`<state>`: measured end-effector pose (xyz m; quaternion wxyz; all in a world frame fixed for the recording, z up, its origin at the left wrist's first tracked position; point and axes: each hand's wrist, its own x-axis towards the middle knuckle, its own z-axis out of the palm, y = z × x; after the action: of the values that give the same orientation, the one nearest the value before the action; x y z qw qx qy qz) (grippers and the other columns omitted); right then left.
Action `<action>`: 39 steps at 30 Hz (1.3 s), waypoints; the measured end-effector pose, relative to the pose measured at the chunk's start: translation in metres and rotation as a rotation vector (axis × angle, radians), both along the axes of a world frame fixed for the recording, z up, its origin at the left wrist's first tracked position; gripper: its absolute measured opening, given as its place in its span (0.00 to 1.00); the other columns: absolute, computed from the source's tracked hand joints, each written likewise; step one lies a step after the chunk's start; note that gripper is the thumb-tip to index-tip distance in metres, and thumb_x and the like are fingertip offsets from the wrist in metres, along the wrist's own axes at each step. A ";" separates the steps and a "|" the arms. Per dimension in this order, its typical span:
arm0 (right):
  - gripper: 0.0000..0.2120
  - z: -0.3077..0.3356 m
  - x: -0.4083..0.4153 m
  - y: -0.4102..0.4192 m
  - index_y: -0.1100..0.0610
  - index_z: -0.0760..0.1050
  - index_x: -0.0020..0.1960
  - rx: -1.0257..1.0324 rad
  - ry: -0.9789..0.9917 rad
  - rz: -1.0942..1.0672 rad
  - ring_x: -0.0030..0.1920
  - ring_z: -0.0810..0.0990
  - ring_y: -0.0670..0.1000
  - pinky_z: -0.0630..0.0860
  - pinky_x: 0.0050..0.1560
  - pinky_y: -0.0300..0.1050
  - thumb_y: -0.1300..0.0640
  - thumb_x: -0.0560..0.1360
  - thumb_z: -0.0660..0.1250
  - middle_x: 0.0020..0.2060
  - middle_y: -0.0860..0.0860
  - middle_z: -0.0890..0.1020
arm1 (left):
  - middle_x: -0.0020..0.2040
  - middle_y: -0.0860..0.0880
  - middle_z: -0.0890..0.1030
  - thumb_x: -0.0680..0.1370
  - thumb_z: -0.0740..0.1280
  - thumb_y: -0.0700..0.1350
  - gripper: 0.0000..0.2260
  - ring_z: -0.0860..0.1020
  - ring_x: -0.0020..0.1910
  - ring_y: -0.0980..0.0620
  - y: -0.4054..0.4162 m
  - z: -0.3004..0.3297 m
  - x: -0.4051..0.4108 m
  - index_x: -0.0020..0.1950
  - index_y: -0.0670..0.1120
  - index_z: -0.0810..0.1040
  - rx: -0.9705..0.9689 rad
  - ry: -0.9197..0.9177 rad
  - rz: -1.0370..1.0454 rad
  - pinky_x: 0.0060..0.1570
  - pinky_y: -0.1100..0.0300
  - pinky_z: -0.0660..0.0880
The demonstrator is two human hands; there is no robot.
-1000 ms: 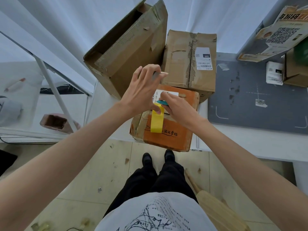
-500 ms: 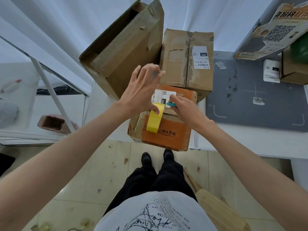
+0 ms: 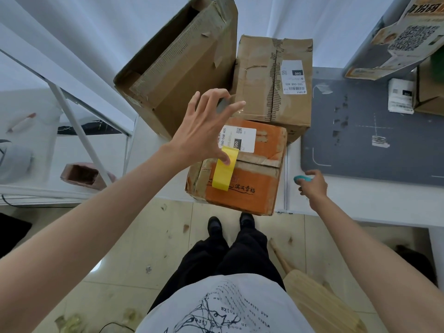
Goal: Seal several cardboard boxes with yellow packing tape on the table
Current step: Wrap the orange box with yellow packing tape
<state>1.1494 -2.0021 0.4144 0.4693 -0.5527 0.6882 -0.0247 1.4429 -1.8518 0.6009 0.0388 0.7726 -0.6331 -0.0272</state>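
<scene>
Pressing glossy yellow tape [image 3: 224, 170] onto creased orange box [image 3: 258, 186], left hand [image 3: 204, 133].

Orange box [image 3: 249, 179]: worn, flaps closed, white label on top, at counter [image 3: 360, 203] edge
Yellow tape [image 3: 224, 170]: short strip stuck over the box's front edge
Brown boxes [image 3: 274, 80]: behind, one tall and open-topped

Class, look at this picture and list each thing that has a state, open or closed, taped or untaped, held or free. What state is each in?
orange box: flaps closed, one yellow tape strip across the seam.
tall brown box: open at top.
labelled brown box: flaps closed, no yellow tape.
left hand: fingers spread, thumb on the strip.
right hand: holds a teal object.
</scene>
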 end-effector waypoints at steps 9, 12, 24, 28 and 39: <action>0.20 -0.018 0.018 -0.003 0.58 0.73 0.71 0.119 -0.041 -0.169 0.58 0.80 0.61 0.77 0.36 0.39 0.68 0.80 0.65 0.69 0.61 0.71 | 0.76 0.42 0.57 0.57 0.81 0.68 0.58 0.53 0.78 0.39 0.000 -0.001 0.002 0.80 0.55 0.57 0.015 0.033 0.024 0.77 0.37 0.47; 0.23 0.011 0.040 0.001 0.54 0.67 0.76 -0.074 -0.028 -0.122 0.55 0.76 0.56 0.76 0.52 0.46 0.63 0.81 0.62 0.70 0.58 0.65 | 0.76 0.42 0.57 0.57 0.81 0.69 0.58 0.53 0.78 0.39 0.001 0.000 0.002 0.80 0.54 0.57 0.021 0.037 0.025 0.77 0.38 0.46; 0.17 0.115 0.134 0.084 0.43 0.80 0.60 0.187 -0.659 0.363 0.62 0.75 0.49 0.76 0.63 0.51 0.39 0.74 0.73 0.67 0.48 0.68 | 0.74 0.40 0.61 0.57 0.81 0.68 0.57 0.59 0.76 0.38 0.005 0.000 0.002 0.78 0.54 0.56 -0.045 0.028 -0.015 0.76 0.35 0.55; 0.13 0.114 0.141 0.090 0.49 0.82 0.57 0.295 -0.757 0.184 0.60 0.80 0.52 0.79 0.62 0.55 0.46 0.75 0.74 0.62 0.49 0.79 | 0.71 0.40 0.63 0.61 0.79 0.68 0.53 0.63 0.73 0.40 0.003 0.004 0.004 0.79 0.52 0.59 -0.092 0.040 -0.011 0.75 0.39 0.59; 0.08 0.109 0.142 0.105 0.61 0.83 0.53 0.438 -0.924 -0.027 0.63 0.81 0.55 0.82 0.52 0.45 0.58 0.76 0.74 0.65 0.50 0.81 | 0.47 0.50 0.79 0.78 0.71 0.38 0.19 0.78 0.47 0.58 -0.030 0.010 0.007 0.68 0.48 0.74 -0.371 0.567 0.379 0.53 0.77 0.69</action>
<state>1.2914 -1.8972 0.5236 0.8291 -0.3639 0.4049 -0.1275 1.4504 -1.8815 0.6106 0.3555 0.8175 -0.4377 -0.1171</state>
